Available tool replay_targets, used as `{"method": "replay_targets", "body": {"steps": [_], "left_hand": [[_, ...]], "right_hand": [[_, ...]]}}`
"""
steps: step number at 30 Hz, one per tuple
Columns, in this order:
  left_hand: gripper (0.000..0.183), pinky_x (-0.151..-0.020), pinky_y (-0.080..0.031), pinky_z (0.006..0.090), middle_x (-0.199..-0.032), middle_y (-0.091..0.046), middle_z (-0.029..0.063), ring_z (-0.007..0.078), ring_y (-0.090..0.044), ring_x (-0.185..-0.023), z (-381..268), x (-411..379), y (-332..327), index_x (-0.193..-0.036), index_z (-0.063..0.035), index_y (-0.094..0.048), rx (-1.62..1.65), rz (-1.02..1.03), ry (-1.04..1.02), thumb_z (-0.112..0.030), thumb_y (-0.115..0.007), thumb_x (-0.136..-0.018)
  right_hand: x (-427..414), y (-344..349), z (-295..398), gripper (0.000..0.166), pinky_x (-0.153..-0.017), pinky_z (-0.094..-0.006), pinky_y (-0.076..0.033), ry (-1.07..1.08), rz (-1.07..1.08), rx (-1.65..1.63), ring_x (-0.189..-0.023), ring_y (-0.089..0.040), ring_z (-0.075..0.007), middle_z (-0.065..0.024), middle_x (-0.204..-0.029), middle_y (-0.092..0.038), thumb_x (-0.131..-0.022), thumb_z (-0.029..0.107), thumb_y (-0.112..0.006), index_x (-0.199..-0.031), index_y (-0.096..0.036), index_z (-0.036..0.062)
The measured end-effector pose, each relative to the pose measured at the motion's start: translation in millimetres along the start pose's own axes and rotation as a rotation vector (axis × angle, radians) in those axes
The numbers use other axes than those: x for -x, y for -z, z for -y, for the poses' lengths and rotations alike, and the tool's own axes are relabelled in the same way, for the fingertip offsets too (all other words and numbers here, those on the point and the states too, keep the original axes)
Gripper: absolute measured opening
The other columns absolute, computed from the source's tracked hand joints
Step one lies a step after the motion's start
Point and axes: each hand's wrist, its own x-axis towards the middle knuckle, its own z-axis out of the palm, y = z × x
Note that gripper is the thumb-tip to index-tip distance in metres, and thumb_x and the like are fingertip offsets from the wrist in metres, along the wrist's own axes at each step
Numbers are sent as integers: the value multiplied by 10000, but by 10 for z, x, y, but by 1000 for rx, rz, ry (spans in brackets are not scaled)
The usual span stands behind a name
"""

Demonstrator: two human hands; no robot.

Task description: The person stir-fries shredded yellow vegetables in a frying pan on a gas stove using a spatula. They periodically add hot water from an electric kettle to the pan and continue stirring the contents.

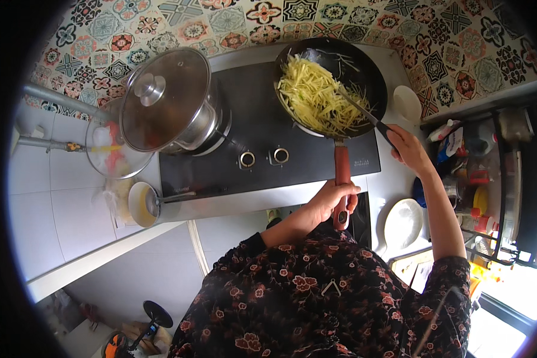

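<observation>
A dark wok (373, 74) sits at the right of the black gas hob (250, 103). Pale yellow-green shredded vegetable (311, 91) is heaped in its left and lower part. My left hand (333, 199) is closed around the wok's reddish-brown handle (342, 163). In my right hand (405, 147), right of the wok, is the black handle of a metal cooking utensil (362, 109). The utensil's far end is hidden in the shreds.
A steel pot with a glass lid (165, 100) stands on the left burner. Another glass lid (94, 154) leans behind it. A bowl (142, 203) is at the front left. A white plate (402, 223), a white bowl (407, 104) and a black rack (501, 179) with bottles stand at the right.
</observation>
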Motion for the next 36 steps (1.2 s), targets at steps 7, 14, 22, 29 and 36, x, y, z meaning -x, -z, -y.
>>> {"method": "replay_targets", "body": {"steps": [7,14,22,29,36], "left_hand": [[166,-483,-427,308,-594,-557,75,173,-529,-496,13,1,23,-735,-64,-531,4,1,1,-190,-601,-818],[157,-503,-442,312,-624,-562,84,181,-538,-523,20,-30,-2,-771,-56,-532,-3,27,29,-186,-613,-805],[163,-506,-431,310,-604,-559,87,183,-531,-527,13,1,51,-767,-49,-547,-20,-1,2,-195,-612,-798],[170,-508,-435,311,-604,-557,86,187,-537,-531,-7,-16,-8,-762,-48,-551,-16,-3,18,-202,-615,-798],[187,-512,-440,300,-604,-554,77,175,-538,-528,9,1,19,-719,-53,-550,-26,-15,20,-209,-621,-794]], "right_hand": [[1070,264,377,363,-767,-290,-480,144,-206,304,-872,-653,-197,-119,-1014,-651,-830,137,-588,-1193,-582,130],[717,-219,378,301,-719,-397,-486,201,-250,473,-811,-610,-344,-150,-861,-646,-843,231,-575,-1139,-597,182],[423,-154,365,305,-732,-357,-500,272,-508,427,-876,-631,-289,-99,-1017,-650,-840,280,-600,-1143,-615,249],[31,-443,-34,365,-654,-388,-510,451,-383,675,-731,-629,-296,-98,-834,-638,-815,263,-618,-1176,-586,305],[944,561,93,404,-505,-334,-466,460,-380,908,-579,-571,-217,-43,-721,-532,-757,179,-674,-1142,-621,290]]}}
